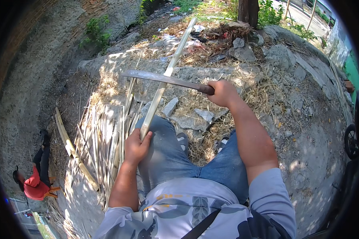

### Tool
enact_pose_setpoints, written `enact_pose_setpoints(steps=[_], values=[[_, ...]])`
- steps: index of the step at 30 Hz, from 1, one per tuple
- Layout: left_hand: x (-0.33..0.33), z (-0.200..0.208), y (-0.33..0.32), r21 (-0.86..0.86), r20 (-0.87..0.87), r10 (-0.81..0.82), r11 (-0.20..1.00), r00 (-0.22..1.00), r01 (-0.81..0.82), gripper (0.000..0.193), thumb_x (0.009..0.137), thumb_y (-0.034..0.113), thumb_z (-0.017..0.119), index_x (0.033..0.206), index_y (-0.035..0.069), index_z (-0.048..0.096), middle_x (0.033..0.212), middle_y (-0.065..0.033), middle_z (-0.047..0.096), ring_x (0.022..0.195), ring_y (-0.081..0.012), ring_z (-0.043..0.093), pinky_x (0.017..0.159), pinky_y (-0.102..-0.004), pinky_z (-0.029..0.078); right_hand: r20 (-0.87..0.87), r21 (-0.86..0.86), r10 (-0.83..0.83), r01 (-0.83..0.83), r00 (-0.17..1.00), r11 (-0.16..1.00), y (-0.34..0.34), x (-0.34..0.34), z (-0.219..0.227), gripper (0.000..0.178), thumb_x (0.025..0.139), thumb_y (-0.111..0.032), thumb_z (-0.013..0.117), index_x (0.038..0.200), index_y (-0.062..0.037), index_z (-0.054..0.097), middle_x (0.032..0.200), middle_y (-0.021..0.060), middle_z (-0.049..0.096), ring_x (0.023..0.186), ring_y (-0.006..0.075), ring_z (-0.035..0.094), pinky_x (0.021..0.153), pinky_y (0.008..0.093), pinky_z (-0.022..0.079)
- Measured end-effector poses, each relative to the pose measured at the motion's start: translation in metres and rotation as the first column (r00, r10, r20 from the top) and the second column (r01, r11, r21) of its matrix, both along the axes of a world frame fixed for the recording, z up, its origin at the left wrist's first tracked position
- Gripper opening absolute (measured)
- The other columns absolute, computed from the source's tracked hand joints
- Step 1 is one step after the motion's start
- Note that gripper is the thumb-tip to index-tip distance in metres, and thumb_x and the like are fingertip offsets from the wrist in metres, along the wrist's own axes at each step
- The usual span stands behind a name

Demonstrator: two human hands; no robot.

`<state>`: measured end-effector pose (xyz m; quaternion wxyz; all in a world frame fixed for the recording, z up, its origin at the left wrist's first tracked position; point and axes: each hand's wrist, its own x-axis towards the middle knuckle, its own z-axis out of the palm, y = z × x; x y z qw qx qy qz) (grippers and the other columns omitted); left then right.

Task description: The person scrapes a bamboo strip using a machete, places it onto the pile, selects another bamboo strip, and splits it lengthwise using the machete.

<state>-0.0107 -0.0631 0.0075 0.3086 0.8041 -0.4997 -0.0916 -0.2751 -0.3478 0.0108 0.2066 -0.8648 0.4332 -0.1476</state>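
Observation:
My left hand (137,146) is closed round the near end of a long pale bamboo strip (173,59), resting by my left thigh. The strip slants up and away to the right, its far end raised over the ground. In my right hand (222,94) is the dark handle of a machete (167,79) with a long, slightly curved metal blade. The blade points left and lies across the strip near its middle; whether it bites into the strip I cannot tell.
Many split bamboo strips (103,139) lie on the ground at my left, beside a thicker bamboo piece (73,149). Broken stones (170,106) and shavings (251,99) lie ahead. A tree trunk (248,12) stands far off. A person in red (36,186) sits at far left; a wheel (351,141) shows right.

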Motion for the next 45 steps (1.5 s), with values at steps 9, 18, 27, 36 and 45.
enact_pose_setpoints(steps=[9,18,27,36,45], values=[[0.002,-0.006,-0.001,-0.074,0.019,-0.016,0.997,1.000,0.017,0.039,0.094,0.036,0.073,0.086,0.000,0.061,0.062,-0.0179,0.058,0.055,-0.0337,0.057,0.056,-0.0425,0.046,0.095,-0.161,0.059,-0.043,0.994,0.986,0.001,-0.003,-0.006,0.027,0.074,-0.025,0.077,0.099,-0.0136,0.074,0.086,0.0161,0.072,0.084,0.0384,0.070,0.075,0.0490,0.057],[0.001,-0.004,0.000,-0.058,0.026,-0.006,0.998,1.000,0.007,0.040,0.094,0.036,0.073,0.085,-0.001,0.061,0.063,-0.0194,0.058,0.056,-0.0359,0.057,0.056,-0.0429,0.046,0.006,-0.195,0.111,-0.108,0.994,0.975,0.005,0.001,-0.002,0.018,0.078,-0.027,0.074,0.090,-0.0134,0.070,0.083,0.0152,0.071,0.083,0.0383,0.070,0.074,0.0509,0.056],[-0.002,0.004,-0.001,0.009,0.035,-0.029,1.000,0.999,0.029,0.040,0.095,0.036,0.072,0.088,-0.001,0.062,0.068,-0.0227,0.062,0.061,-0.0411,0.061,0.060,-0.0462,0.048,0.007,-0.169,-0.009,0.010,1.000,0.986,-0.009,-0.015,0.007,0.018,0.075,-0.023,0.073,0.091,-0.0141,0.072,0.089,0.0136,0.073,0.088,0.0365,0.071,0.080,0.0494,0.056],[-0.001,-0.003,0.000,0.018,0.036,0.044,0.999,0.998,-0.045,0.039,0.095,0.036,0.072,0.088,-0.001,0.061,0.069,-0.0224,0.062,0.062,-0.0418,0.060,0.060,-0.0462,0.047,0.004,-0.323,0.203,-0.191,0.979,0.927,0.030,0.025,0.010,0.022,0.076,-0.026,0.075,0.092,-0.0127,0.069,0.083,0.0124,0.072,0.083,0.0376,0.070,0.077,0.0513,0.055],[0.003,-0.010,0.006,-0.060,-0.124,0.026,0.998,0.992,-0.034,0.037,0.094,0.035,0.075,0.089,0.000,0.063,0.069,-0.0180,0.063,0.060,-0.0302,0.061,0.060,-0.0406,0.048,0.183,-0.151,-0.190,0.218,0.965,0.964,-0.019,-0.015,-0.004,0.021,0.080,-0.026,0.073,0.094,-0.0110,0.070,0.085,0.0146,0.072,0.086,0.0383,0.070,0.077,0.0513,0.055]])
